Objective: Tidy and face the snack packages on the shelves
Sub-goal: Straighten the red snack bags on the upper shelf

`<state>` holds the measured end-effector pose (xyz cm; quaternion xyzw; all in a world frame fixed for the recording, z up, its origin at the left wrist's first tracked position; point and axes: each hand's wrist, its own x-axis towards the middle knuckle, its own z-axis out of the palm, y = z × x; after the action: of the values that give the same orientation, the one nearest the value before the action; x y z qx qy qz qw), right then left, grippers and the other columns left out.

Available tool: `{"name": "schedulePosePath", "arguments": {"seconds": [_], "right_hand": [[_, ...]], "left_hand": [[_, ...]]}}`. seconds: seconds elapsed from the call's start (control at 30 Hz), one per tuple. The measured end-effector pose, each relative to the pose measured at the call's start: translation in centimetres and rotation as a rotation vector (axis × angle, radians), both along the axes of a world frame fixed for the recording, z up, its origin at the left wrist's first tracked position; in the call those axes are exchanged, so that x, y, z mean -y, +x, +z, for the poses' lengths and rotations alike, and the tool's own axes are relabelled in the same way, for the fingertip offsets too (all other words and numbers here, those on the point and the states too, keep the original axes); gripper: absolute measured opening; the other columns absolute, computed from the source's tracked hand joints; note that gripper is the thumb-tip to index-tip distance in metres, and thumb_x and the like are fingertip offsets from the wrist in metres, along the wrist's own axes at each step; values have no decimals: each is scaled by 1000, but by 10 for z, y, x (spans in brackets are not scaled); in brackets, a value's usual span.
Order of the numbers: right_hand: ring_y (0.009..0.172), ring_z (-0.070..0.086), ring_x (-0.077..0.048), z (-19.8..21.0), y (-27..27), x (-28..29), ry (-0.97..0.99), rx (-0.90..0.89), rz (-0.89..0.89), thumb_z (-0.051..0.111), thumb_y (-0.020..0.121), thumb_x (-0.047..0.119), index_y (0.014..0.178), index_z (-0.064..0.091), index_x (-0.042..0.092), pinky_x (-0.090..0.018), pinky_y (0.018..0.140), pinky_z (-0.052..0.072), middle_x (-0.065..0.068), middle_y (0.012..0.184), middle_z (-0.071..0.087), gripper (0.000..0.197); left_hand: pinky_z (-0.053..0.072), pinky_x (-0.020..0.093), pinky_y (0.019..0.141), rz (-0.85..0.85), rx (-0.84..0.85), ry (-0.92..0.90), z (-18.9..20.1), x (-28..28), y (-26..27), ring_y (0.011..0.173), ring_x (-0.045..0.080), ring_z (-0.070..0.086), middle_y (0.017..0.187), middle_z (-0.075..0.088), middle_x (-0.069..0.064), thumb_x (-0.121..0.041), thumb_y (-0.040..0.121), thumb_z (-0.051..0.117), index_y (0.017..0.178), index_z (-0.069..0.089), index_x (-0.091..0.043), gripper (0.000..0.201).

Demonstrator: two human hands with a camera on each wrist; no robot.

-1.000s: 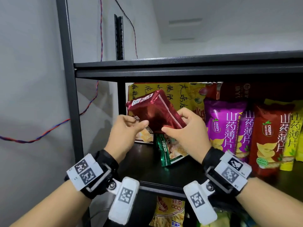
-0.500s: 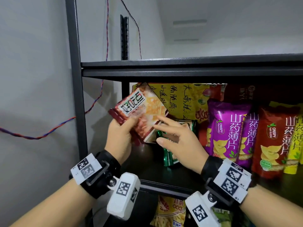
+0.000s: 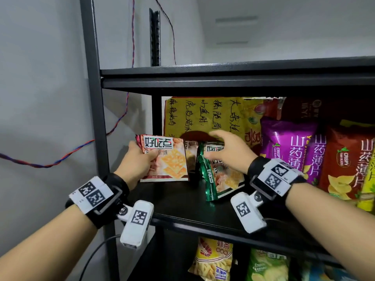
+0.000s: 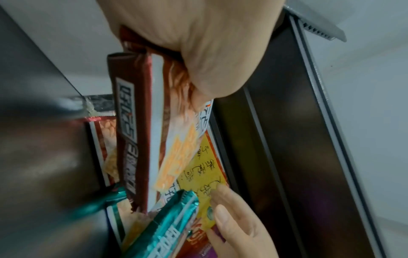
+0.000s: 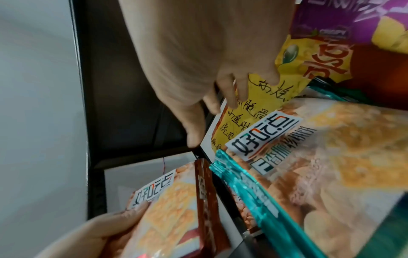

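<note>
Black metal shelf unit (image 3: 203, 203) against a grey-white wall, twisted red-blue wire (image 3: 119, 118) hanging along the wall at left. Left hand (image 3: 138, 163) grips the red cracker pack (image 3: 164, 159) at the left end of the middle shelf: thumb on the front face, fingers behind. Pack is upright, long axis vertical, printed front toward the camera, bottom edge at the shelf board. Right hand (image 3: 227, 151) hovers with fingers spread and loose, holding nothing, just above the green cracker pack (image 3: 219, 177), which leans tilted, front facing out and slightly left. Whether fingertips touch it, can't tell from the head view. Left wrist view shows the red pack's dark side gusset (image 4: 130, 132) and another like pack behind it, hidden from the head view. Right wrist view shows the right fingers (image 5: 227, 90) in front of the yellow handwritten bag (image 5: 253, 111), clear of the green pack's sealed edge. Further back and right: purple yam-crisp bag (image 3: 284, 145), red yam-crisp bag (image 3: 349, 163). Lower shelf holds more snack bags (image 3: 213, 260).
</note>
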<state>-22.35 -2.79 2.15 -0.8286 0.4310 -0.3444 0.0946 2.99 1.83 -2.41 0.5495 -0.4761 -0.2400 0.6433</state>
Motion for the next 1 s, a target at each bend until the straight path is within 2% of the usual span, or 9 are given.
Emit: {"name": "schedulePosePath", "arguments": {"seconds": [0.07, 0.23, 0.37, 0.53, 0.63, 0.7, 0.8, 0.9, 1.0], "right_hand": [[141, 37, -21, 1, 12, 4, 44, -244, 42, 84, 74, 41, 145, 46, 27, -49, 117, 30, 1, 152, 45, 82], [117, 60, -28, -5, 30, 25, 108, -528, -86, 89, 70, 29, 143, 49, 19, -41, 95, 50, -7, 130, 63, 84], [97, 64, -29, 4, 34, 42, -15, -599, -232, 80, 81, 17, 96, 62, 11, -45, 90, 49, 1, 80, 62, 24], [107, 57, -29, 14, 59, 67, -73, -572, -261, 65, 89, 45, 118, 61, 15, -50, 99, 46, -9, 109, 61, 42], [114, 47, -30, 21, 86, 83, -147, -650, -327, 62, 89, 53, 116, 58, 17, -55, 107, 30, -11, 111, 54, 45], [97, 50, -25, 25, 104, 94, -83, -657, -319, 64, 89, 52, 105, 60, 13, -51, 102, 38, -7, 94, 55, 42], [79, 59, -19, 23, 121, 118, 70, -749, -223, 69, 90, 41, 103, 65, 9, -30, 74, 51, -1, 82, 60, 35], [89, 65, -19, 22, 128, 138, 72, -808, -215, 77, 83, 30, 110, 66, 17, -34, 83, 56, -1, 101, 68, 32], [74, 67, -21, 23, 134, 144, 116, -778, -221, 86, 71, 38, 105, 66, 10, -35, 74, 57, -4, 89, 70, 48]], "left_hand": [[49, 25, 48, 19, 4, 37, -2, 7, 3, 58, 10, 62, 93, 64, 6, -14, 101, 59, 119, 39, -10, 27], [55, 31, 66, 108, 86, 104, -11, 19, 9, 81, 19, 67, 103, 66, 7, -10, 97, 63, 117, 40, -7, 30], [52, 29, 67, 180, 160, 129, -15, 27, 13, 81, 15, 64, 100, 63, 5, -8, 94, 67, 111, 41, -8, 31], [51, 31, 56, 266, 294, 168, -10, 34, 19, 70, 20, 66, 92, 63, 7, 1, 85, 70, 109, 40, -7, 40], [55, 36, 68, 297, 376, 185, -9, 33, 18, 84, 26, 64, 91, 49, -4, 3, 81, 72, 128, 39, -5, 59], [55, 35, 76, 308, 442, 199, -9, 31, 19, 90, 25, 61, 96, 50, -1, -1, 81, 73, 125, 43, -8, 54], [47, 28, 75, 321, 545, 238, -9, 31, 23, 84, 19, 58, 100, 57, 1, -6, 82, 73, 113, 50, -11, 38], [41, 24, 76, 335, 629, 243, -9, 32, 26, 72, 9, 45, 89, 38, -8, -13, 83, 74, 113, 53, -12, 37], [41, 26, 75, 312, 657, 299, -9, 30, 27, 70, 6, 44, 88, 35, -10, -17, 86, 71, 108, 53, -14, 29]]}}
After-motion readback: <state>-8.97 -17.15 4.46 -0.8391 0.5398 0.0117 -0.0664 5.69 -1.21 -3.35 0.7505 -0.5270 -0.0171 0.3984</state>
